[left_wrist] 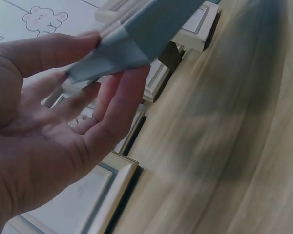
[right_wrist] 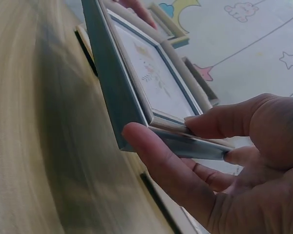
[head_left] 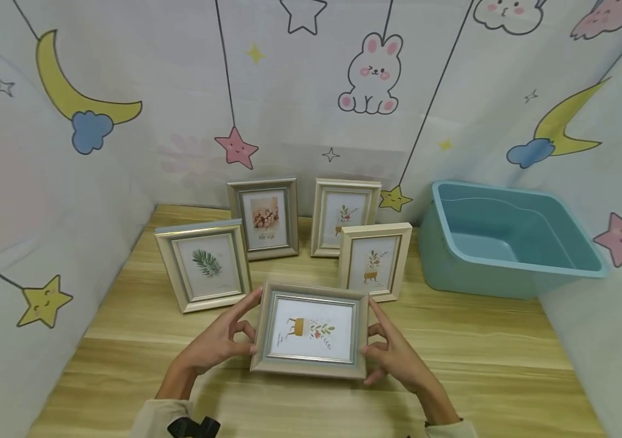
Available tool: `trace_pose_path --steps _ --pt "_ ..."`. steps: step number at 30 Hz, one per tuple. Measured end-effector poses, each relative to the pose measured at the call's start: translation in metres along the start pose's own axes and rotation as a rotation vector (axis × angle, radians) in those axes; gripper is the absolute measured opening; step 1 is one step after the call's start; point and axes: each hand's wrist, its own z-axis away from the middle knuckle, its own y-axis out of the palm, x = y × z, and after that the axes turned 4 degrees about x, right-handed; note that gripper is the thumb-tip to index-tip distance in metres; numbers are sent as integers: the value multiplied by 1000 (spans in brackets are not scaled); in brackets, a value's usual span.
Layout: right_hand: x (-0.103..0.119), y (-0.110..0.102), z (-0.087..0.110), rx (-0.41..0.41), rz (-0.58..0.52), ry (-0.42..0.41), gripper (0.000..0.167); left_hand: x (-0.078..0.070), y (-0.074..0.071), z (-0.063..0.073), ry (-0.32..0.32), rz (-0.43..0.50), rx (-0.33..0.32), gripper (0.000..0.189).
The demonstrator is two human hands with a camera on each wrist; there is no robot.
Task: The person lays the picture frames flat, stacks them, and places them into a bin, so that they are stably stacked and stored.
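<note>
Head view: the taupe photo frame [head_left: 311, 330] lies directly between the fingers of the left hand [head_left: 216, 344] and those of the right hand [head_left: 398, 356], its long axis running across from one set of fingertips to the other. Neither hand is nearer; each has a short side, with fingers partly bent and only a narrow gap between thumb and fingertips, filled by the frame's edge. In the right wrist view a digit presses on the front lip while another meets a corner. The frame appears raised from the wood-grain tabletop [head_left: 480, 359], as the wrist views show its underside corners apart from it.

Its face is turned up, with a pale taupe moulding, a gray-blue inner band, a silvery lip and blue-gray outer sides. The potted-plant print [head_left: 311, 328] lies sideways: pot legs toward the left fingers, leaves toward the right.

Beyond the left fingertips stands a green-leaf photo frame [head_left: 208, 266]; just beyond the right ones, a cream photo frame [head_left: 374, 263]. A teal plastic tub [head_left: 475, 274] sits farther off, past the right hand.
</note>
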Motion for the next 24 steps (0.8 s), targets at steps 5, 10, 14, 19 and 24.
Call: trace_pose_path --steps 5,10,14,19,24 --pt "-9 5 -4 14 -9 44 98 13 -1 6 -89 110 -12 104" --pt "-21 10 -9 7 -23 80 97 25 -1 13 -173 189 -12 107" --pt "-30 13 -14 7 -35 98 95 31 -3 16 -201 215 -11 107" --pt "-34 15 -17 11 -44 113 92 36 -7 16 -248 254 -11 108" --pt "-32 18 -22 -7 22 106 76 36 -8 14 -294 259 -29 108"
